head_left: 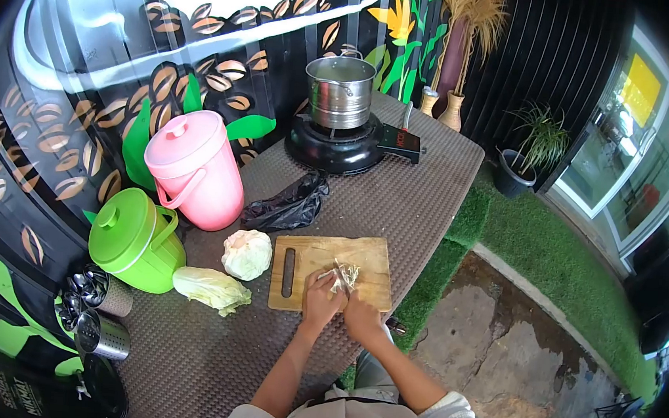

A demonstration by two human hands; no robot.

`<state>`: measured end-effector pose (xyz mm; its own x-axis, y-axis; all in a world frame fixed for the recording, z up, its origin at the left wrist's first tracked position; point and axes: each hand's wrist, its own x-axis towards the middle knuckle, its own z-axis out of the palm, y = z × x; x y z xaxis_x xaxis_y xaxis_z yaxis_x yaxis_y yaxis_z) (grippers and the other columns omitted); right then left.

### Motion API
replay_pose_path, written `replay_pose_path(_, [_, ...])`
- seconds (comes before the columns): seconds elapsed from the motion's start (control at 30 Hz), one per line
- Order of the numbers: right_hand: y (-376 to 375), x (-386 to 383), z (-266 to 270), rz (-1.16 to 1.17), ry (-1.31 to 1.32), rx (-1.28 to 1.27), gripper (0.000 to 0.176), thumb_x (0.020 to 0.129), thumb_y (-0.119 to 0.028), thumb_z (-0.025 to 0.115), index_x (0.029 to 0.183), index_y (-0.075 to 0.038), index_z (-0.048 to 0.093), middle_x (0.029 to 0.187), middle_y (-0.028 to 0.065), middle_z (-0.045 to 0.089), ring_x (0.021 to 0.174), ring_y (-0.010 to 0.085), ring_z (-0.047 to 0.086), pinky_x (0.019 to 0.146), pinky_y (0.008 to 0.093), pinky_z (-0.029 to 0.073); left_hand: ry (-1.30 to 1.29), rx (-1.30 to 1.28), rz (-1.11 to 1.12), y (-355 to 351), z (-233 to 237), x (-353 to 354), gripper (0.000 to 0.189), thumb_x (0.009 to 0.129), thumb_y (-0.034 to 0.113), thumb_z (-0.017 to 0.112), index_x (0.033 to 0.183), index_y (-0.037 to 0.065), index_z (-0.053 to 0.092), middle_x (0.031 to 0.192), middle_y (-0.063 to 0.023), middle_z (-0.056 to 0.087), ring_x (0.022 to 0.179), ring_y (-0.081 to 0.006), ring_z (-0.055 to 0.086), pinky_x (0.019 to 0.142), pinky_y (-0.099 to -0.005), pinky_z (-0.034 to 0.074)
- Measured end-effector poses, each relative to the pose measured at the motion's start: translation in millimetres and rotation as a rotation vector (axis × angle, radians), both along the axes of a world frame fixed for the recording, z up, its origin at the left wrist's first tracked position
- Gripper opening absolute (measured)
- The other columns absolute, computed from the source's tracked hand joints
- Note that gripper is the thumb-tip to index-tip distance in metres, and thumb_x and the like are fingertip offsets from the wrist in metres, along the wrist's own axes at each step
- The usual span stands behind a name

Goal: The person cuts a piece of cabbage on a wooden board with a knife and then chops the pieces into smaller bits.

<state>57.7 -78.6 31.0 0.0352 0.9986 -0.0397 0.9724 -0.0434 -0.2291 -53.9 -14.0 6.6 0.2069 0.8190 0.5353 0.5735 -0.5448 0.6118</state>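
On a wooden cutting board (311,247) lie thin pale shreds (351,274) of a cut vegetable whose kind I cannot make out. My left hand (320,298) is closed, its fingertips pressing a small pale piece against the board. Close beside it, my right hand (363,320) is wrapped round a knife, with the thin blade (342,271) partly showing at the shreds and the handle hidden in the fist. Left of the board sit a round pale cabbage (247,254) and a longer napa cabbage (212,290).
A steel pot (339,98) stands on a black portable stove (332,147) at the back. A black plastic bag (287,203), a pink lidded bucket (202,173) and a green one (136,243) line the left side. Cutlery holders (103,334) stand near the front left. The table's edge (437,238) runs along the right.
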Motion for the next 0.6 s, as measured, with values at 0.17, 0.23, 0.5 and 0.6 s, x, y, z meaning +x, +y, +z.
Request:
replay_pose_path(0.17, [-9, -17, -17, -0.189, 0.066, 0.059, 0.02, 0.089, -0.013, 0.052, 0.102, 0.001, 0.046, 0.072, 0.0182, 0.068, 0.068, 0.0347, 0.07, 0.058, 0.0407, 0.057, -0.052, -0.021, -0.052, 6, -6, -4, 0.025, 0.08, 0.002, 0.066, 0.103, -0.005, 0.07, 0.106, -0.016, 0.069, 0.104, -0.0308, 0.058, 0.093, -0.0375, 0.048])
replay_pose_path(0.23, [2, -13, -9, -0.136, 0.082, 0.045, 0.02, 0.089, -0.012, 0.051, 0.104, 0.001, 0.045, 0.074, 0.0188, 0.068, 0.069, 0.0347, 0.07, 0.058, 0.0418, 0.057, -0.061, -0.03, -0.055, 4, -7, -4, 0.024, 0.08, 0.001, 0.065, 0.103, -0.004, 0.07, 0.106, -0.0157, 0.069, 0.104, -0.0304, 0.059, 0.092, -0.0373, 0.049])
replay_pose_path(0.5, [0, -13, 2, -0.055, 0.029, 0.033, 0.02, 0.088, -0.013, 0.052, 0.102, 0.0, 0.046, 0.072, 0.0177, 0.068, 0.066, 0.0326, 0.07, 0.058, 0.0421, 0.057, -0.065, -0.047, -0.039, 2, -2, -3, 0.021, 0.083, 0.006, 0.065, 0.099, -0.005, 0.071, 0.103, -0.0141, 0.07, 0.1, -0.0269, 0.06, 0.086, -0.0351, 0.051])
replay_pose_path(0.6, [-2, -24, -18, -0.177, 0.064, 0.068, 0.018, 0.09, -0.013, 0.05, 0.102, 0.001, 0.046, 0.074, 0.0194, 0.068, 0.066, 0.0337, 0.07, 0.058, 0.0412, 0.058, -0.057, -0.014, -0.033, 5, -2, -3, 0.02, 0.082, 0.006, 0.066, 0.097, -0.004, 0.072, 0.1, -0.014, 0.071, 0.097, -0.0275, 0.061, 0.085, -0.0358, 0.051])
